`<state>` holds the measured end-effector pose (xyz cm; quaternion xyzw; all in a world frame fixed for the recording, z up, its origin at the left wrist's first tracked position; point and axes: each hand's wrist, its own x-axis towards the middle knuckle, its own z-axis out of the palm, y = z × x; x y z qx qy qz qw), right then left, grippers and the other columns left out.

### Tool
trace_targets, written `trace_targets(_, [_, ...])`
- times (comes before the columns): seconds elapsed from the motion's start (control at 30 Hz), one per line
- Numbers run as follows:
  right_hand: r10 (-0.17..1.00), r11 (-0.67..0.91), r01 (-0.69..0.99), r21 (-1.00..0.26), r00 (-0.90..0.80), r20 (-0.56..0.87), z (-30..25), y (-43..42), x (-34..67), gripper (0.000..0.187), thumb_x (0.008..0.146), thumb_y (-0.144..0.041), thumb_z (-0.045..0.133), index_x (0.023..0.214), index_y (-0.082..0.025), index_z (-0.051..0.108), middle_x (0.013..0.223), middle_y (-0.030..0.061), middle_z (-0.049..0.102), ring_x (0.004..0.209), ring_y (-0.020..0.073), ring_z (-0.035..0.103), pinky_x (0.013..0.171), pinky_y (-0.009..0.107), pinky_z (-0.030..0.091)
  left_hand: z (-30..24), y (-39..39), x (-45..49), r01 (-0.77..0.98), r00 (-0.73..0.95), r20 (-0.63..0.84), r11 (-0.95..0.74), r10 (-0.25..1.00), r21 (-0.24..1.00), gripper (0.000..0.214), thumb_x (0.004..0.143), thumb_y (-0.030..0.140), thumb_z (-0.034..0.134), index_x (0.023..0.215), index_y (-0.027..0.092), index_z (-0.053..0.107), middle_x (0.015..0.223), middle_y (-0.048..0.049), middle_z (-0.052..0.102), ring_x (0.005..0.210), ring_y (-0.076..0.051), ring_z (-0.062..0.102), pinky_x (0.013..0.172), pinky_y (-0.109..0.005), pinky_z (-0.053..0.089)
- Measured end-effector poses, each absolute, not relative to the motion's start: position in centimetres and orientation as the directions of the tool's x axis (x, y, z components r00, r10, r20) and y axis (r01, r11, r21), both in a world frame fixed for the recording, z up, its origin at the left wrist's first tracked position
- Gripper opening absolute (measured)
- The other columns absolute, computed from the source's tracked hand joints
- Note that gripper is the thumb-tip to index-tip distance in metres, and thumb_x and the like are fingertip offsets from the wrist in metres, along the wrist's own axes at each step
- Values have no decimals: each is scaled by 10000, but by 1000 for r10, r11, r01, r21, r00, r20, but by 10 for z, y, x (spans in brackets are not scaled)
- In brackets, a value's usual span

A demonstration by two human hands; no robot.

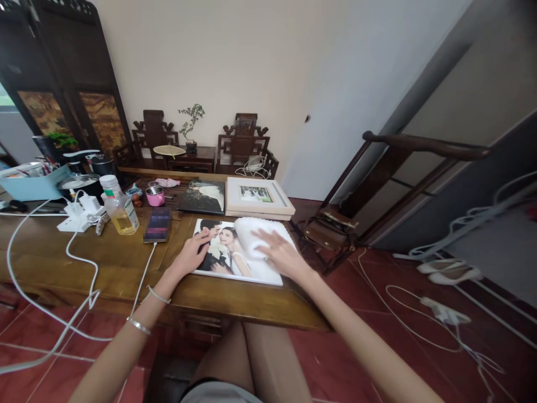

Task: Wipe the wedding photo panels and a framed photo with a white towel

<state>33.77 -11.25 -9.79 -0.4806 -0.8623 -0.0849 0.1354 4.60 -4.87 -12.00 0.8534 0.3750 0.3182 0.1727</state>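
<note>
- Head view: the photo panel (222, 266) lies flat on the wooden table (121, 268), near the edge closest to the person, in front of the white frame (232, 198) and the dark picture (201, 196).
- I judge the panel to be rather light and stiff, with a smooth surface which may be slippery and may scratch under something hard.
- To lift it, I would take the two opposite side edges with the fingers below, and keep the fingertips away from the print.
- The white cloth (248, 235) covers its right part; it seems thick, soft and light, so it can be taken at any place.
- The left hand (193, 253) rests flat at the left edge of the panel, and it pinches nothing.
- The right hand (277, 252) is blurred; its fingers are spread on the cloth, pressing how strongly I cannot tell.
- The panel is thin, with a white near edge; its print shows two people close together, in dark and white clothes.
- The cloth looks fluffy, and its border is uneven.
</note>
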Motion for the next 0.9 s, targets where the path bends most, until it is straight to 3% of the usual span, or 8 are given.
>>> trace_targets(0.23, [859,478,873,-93,-444,253,-106,-97,325,444,715,-25,454,1097,-182,616,1444,94,388,1380,324,200,1032,663,205,-120,-48,46,542,529,400,-660,749,520,374,895,262,399,1176,151,619,1320,-91,544,1303,-219,415,1095,-421,331])
trace_targets(0.43, [776,620,776,-117,-585,235,-101,-153,313,430,655,2,449,976,-200,652,1467,54,348,1402,282,121,1085,622,107,-121,-47,47,541,522,399,-654,754,528,370,889,262,414,1197,196,609,1316,-52,551,1311,-209,404,1097,-424,325])
trace_targets(0.6, [790,607,775,-173,-567,231,-99,-162,317,443,615,1,451,941,-213,662,1454,48,372,1392,264,181,1095,586,144,-122,-45,46,537,519,397,-650,757,538,401,878,295,442,1239,181,574,1355,-69,510,1300,-215,422,1099,-411,323])
trace_targets(0.9, [882,446,888,-114,-415,221,-97,-78,323,446,734,-21,446,1137,-152,585,1403,169,430,1361,291,271,1064,586,218,-123,-45,43,530,512,376,-629,772,569,434,881,327,453,1287,192,528,1402,-76,454,1304,-222,415,1112,-404,296])
